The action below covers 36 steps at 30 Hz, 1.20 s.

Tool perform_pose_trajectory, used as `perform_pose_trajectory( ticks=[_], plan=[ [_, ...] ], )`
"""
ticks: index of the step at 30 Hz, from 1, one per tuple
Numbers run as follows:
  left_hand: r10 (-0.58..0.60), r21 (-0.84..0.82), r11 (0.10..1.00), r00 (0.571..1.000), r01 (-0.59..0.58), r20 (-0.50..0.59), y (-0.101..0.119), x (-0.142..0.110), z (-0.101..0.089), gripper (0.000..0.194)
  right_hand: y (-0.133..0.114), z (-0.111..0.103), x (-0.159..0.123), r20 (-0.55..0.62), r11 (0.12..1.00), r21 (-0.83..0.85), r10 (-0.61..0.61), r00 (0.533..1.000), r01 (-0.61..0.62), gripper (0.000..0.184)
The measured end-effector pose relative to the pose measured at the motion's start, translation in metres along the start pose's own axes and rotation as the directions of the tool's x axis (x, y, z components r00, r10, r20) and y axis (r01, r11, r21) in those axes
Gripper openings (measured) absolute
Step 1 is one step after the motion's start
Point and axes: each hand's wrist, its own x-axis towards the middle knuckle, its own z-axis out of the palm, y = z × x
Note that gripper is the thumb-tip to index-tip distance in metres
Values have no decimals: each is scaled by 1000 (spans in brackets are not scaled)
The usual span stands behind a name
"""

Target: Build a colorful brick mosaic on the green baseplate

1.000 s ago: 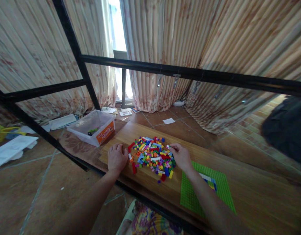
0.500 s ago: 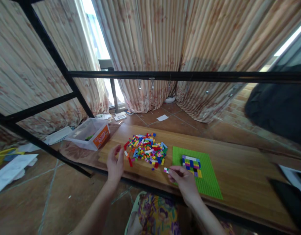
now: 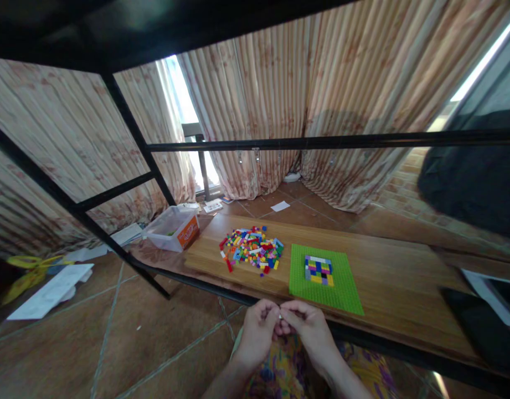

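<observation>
My left hand [image 3: 258, 328] and my right hand [image 3: 303, 327] meet fingertip to fingertip in front of the bench's near edge, above my lap. Pinched between them are small toy bricks [image 3: 280, 316], mostly hidden by the fingers, with only a whitish bit showing. Beyond the hands, a green baseplate [image 3: 344, 288] lies on the wooden board. A built block of many-coloured bricks [image 3: 319, 270] sits on its upper left part. To the left of the plate is a loose pile of small coloured bricks [image 3: 252, 248].
A clear plastic tub [image 3: 161, 230] with an orange label stands at the board's left end. Black metal bars [image 3: 238, 145] cross behind the board and overhead. At the right end lies a dark flat object [image 3: 473, 321]. Papers [image 3: 51, 291] rest on the tiled floor.
My left hand has come from beside the pile to join my right hand, which moved back towards my lap with the small bricks. The head view has shifted.
</observation>
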Motion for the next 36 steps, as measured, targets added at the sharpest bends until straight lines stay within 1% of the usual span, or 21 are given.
perform_pose_trajectory(
  ticks=[2, 5, 6, 8, 10, 11, 12, 13, 15, 16, 17, 18, 20, 22, 24, 26, 27, 30, 32, 34, 36],
  plan=[
    [-32, -35, 999, 999, 32, -22, -4, -6, 3, 36, 4, -4, -6, 31, 999, 10, 44, 999, -45, 39],
    [-79, -127, 989, 996, 74, -34, -9, -10, 6, 37, 9, -8, -8, 64, 993, 71, 94, 994, -98, 39],
    [-91, -166, 983, 995, 84, -39, -10, -9, 6, 37, 10, -9, -6, 42, 991, 90, 93, 995, -96, 39],
    [-116, -256, 962, 991, 97, -60, -9, -4, 4, 37, 9, -11, 6, -59, 995, 86, 52, 997, -47, 40],
    [-141, -347, 933, 986, 101, -92, -6, 4, -1, 38, 5, -13, 29, -183, 999, -17, -40, 982, 37, 39],
    [-150, -383, 919, 982, 97, -113, -5, 9, -3, 38, 1, -14, 43, -210, 991, -111, -96, 973, 74, 36],
    [-156, -411, 907, 979, 89, -133, -3, 15, -6, 38, -2, -16, 58, -212, 967, -233, -155, 965, 105, 30],
    [-160, -432, 898, 975, 80, -151, -2, 21, -9, 39, -6, -16, 73, -198, 914, -385, -221, 955, 132, 25],
    [-163, -455, 888, 971, 66, -175, 0, 34, -12, 38, -11, -16, 100, -140, 735, -660, -323, 936, 155, 19],
    [-163, -457, 887, 970, 63, -181, 1, 40, -13, 37, -13, -16, 111, -114, 656, -739, -349, 930, 155, 19],
    [-161, -455, 888, 970, 61, -184, 1, 46, -14, 36, -13, -14, 120, -95, 597, -788, -360, 928, 151, 20],
    [-159, -450, 891, 970, 60, -186, 1, 52, -14, 34, -13, -13, 126, -81, 561, -815, -360, 929, 147, 21],
    [-157, -440, 896, 968, 56, -196, 0, 61, -13, 33, -11, -12, 134, -58, 527, -838, -346, 937, 143, 22],
    [-161, -440, 896, 965, 55, -206, -2, 68, -12, 34, -7, -12, 134, -32, 503, -850, -349, 937, 158, 24],
    [-168, -446, 893, 964, 61, -206, -5, 73, -11, 36, -2, -14, 128, -36, 520, -835, -380, 924, 181, 27],
    [-173, -454, 888, 966, 68, -194, -8, 77, -10, 40, 3, -15, 117, -62, 580, -789, -402, 914, 201, 31],
    [-175, -458, 886, 967, 72, -187, -10, 78, -9, 42, 5, -15, 111, -72, 625, -753, -391, 917, 207, 33],
    [-174, -456, 886, 972, 83, -160, -13, 80, -7, 44, 10, -10, 94, -59, 780, -593, -291, 955, 200, 35],
    [-164, -450, 890, 975, 81, -148, -13, 79, -5, 44, 10, -5, 88, -47, 856, -488, -221, 974, 171, 34],
    [-146, -440, 896, 978, 67, -150, -13, 77, -3, 43, 9, 0, 85, -59, 896, -417, -192, 980, 151, 31],
    [-126, -418, 907, 979, 48, -161, -11, 75, -2, 41, 6, 3, 83, -78, 916, -374, -191, 978, 149, 29]
  ],
)
